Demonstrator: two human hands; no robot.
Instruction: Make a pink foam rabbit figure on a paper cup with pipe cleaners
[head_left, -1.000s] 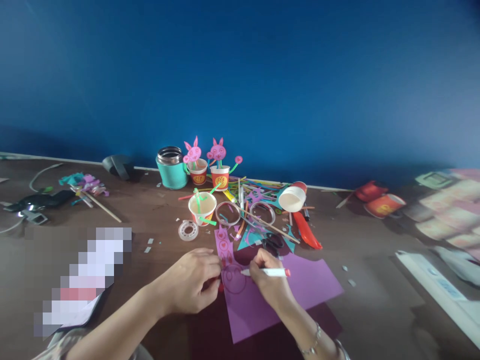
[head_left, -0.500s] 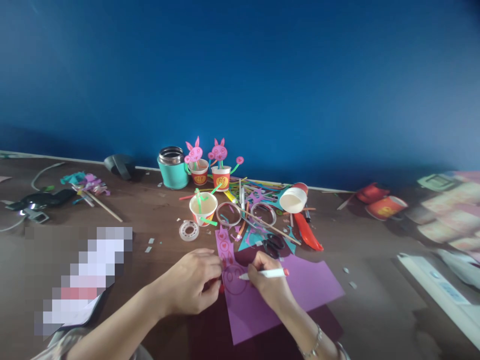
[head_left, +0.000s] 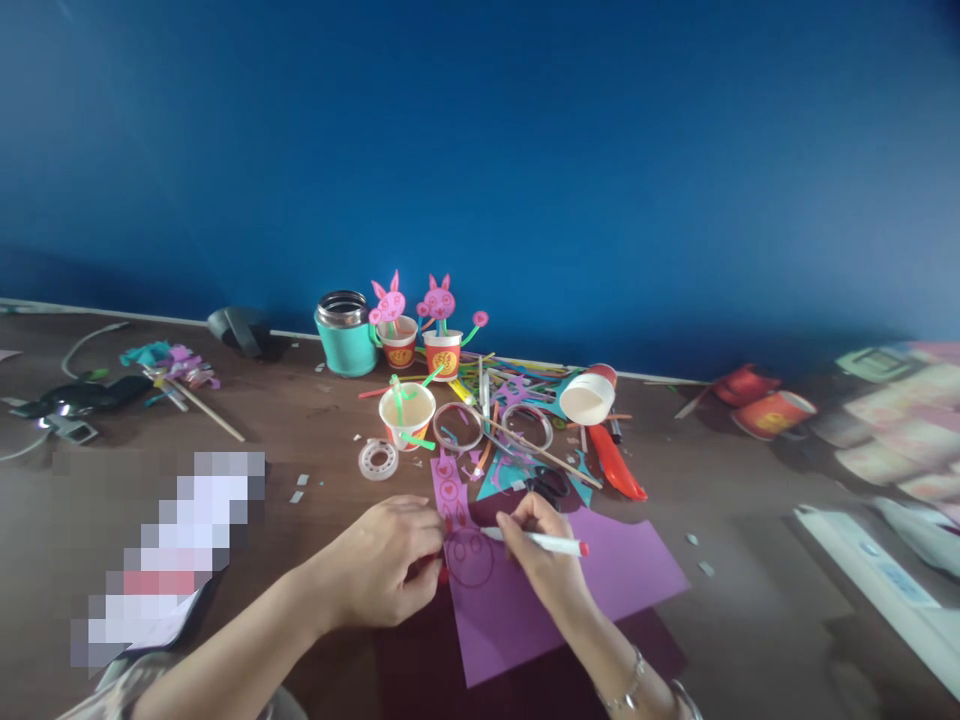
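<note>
My right hand (head_left: 544, 555) is closed on a white marker (head_left: 551, 543) with a red end. The marker's tip is at the upper right edge of a circle drawn in red on a purple paper sheet (head_left: 562, 605). Two small ovals show inside the circle, and ears and hearts are drawn on the strip above. My left hand (head_left: 394, 560) rests at the sheet's left edge with curled fingers. A small red piece like a marker cap (head_left: 444, 574) peeks out by its fingertips. Black scissors (head_left: 549, 485) lie just beyond my right hand, partly under teal paper scraps.
Behind are a paper cup (head_left: 406, 412) with green straws, two cups with pink rabbit faces (head_left: 439, 300), a teal thermos (head_left: 345, 335), tape rolls (head_left: 378, 460) and loose straws. A tipped cup (head_left: 589, 398) and red balloon (head_left: 619, 465) lie right. A phone (head_left: 172, 560), blurred out, lies left.
My right hand has shifted slightly up and away, taking the marker tip from inside the circle to its upper right edge. The second oval now shows clearly. My left hand stays put.
</note>
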